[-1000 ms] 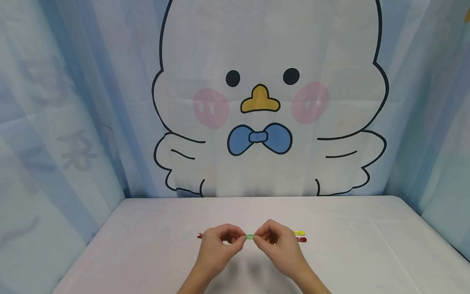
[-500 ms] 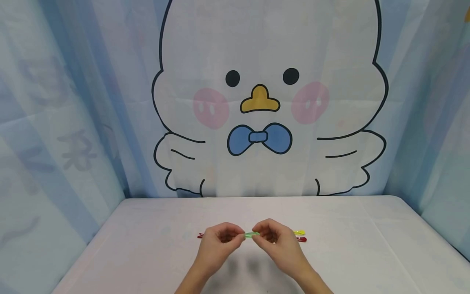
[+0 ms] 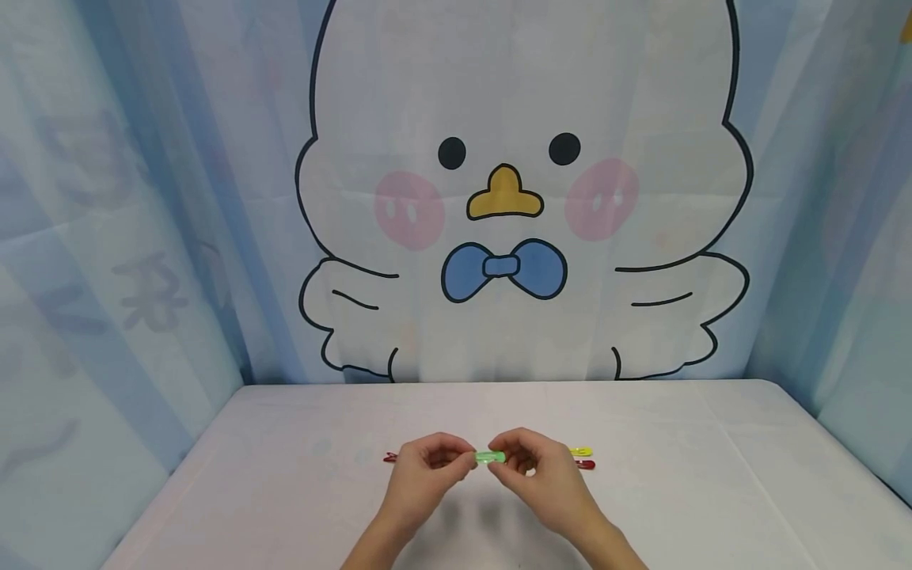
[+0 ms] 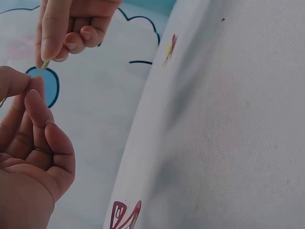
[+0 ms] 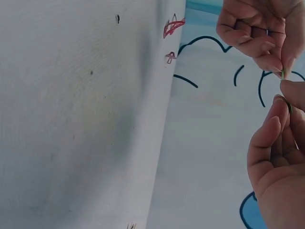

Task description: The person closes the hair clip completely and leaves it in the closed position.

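Observation:
A small green snap hair clip (image 3: 490, 457) is held above the table between my two hands. My left hand (image 3: 426, 475) pinches its left end between thumb and index finger. On the other side, thumb and index finger of my right hand (image 3: 540, 479) stand around the clip's right end, and the right wrist view shows a dark green edge between them. In the left wrist view only a thin green sliver of the clip (image 4: 45, 65) shows, below the right hand (image 4: 59, 28). Fingertips hide both ends there.
Beyond my hands on the white table (image 3: 285, 491) lie a yellow clip (image 3: 581, 452) and a red clip (image 3: 586, 465) at the right. A dark red clip (image 3: 389, 457) shows at the left, partly hidden. A printed curtain (image 3: 506, 332) hangs behind the table.
The green hair clip has turned from a thin edge to its broad face, and more of it shows. My right thumb and index finger have spread slightly apart around it. Left hand barely moved.

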### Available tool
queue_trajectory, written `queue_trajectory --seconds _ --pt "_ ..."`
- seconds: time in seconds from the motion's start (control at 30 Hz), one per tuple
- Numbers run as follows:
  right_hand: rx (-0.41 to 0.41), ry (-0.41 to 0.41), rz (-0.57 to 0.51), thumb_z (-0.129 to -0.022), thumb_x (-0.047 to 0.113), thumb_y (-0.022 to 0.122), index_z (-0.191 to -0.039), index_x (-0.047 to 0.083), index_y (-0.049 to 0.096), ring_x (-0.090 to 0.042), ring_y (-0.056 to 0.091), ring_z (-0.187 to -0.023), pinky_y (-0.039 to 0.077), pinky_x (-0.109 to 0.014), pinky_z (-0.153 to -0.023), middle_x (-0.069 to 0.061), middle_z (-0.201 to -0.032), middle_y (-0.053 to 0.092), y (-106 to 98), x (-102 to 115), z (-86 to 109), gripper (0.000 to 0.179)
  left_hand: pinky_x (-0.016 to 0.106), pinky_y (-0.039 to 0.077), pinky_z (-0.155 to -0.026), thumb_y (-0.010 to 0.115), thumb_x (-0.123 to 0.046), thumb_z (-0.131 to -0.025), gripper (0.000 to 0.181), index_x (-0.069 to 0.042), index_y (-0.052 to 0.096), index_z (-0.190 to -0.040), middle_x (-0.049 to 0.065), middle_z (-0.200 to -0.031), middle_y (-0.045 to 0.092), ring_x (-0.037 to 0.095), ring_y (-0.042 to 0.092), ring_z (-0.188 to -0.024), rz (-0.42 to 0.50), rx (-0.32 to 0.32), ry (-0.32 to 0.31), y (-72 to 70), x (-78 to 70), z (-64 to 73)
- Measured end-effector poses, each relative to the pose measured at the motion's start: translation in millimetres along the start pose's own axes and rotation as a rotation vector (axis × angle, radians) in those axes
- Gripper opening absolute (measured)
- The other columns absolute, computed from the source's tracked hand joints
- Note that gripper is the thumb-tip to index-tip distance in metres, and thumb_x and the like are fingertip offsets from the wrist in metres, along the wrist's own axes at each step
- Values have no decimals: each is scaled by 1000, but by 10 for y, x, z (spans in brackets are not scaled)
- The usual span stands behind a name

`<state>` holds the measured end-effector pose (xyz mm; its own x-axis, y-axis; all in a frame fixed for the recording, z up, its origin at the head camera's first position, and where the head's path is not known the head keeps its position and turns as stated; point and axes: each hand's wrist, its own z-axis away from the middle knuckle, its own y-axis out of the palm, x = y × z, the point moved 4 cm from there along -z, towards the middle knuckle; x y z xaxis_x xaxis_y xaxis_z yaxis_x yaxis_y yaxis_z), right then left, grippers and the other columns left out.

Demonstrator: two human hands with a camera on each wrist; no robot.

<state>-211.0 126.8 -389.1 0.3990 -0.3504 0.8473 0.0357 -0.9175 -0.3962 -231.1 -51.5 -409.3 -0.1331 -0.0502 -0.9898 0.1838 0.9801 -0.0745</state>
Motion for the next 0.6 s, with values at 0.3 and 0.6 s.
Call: queue_trajectory --seconds 0.3,0.6 --pt "-2 -63 44 -85 3 80 -97 8 71 -8 58 -69 51 -25 -64 6 -81 64 2 -16 3 15 26 52 -71 75 -13 -92 18 1 72 -101 7 -87 71 18 62 -78 -2 26 5 13 2 3" --pt "-2 -82 68 -85 1 79 -95 9 71 -8 57 -68 51 -24 -64 7 -80 64 -30 -7 4 15 27 53 -75 75 -13 -92 17 1 73 -103 6 -94 72 19 64 -84 -22 86 29 -41 3 -18"
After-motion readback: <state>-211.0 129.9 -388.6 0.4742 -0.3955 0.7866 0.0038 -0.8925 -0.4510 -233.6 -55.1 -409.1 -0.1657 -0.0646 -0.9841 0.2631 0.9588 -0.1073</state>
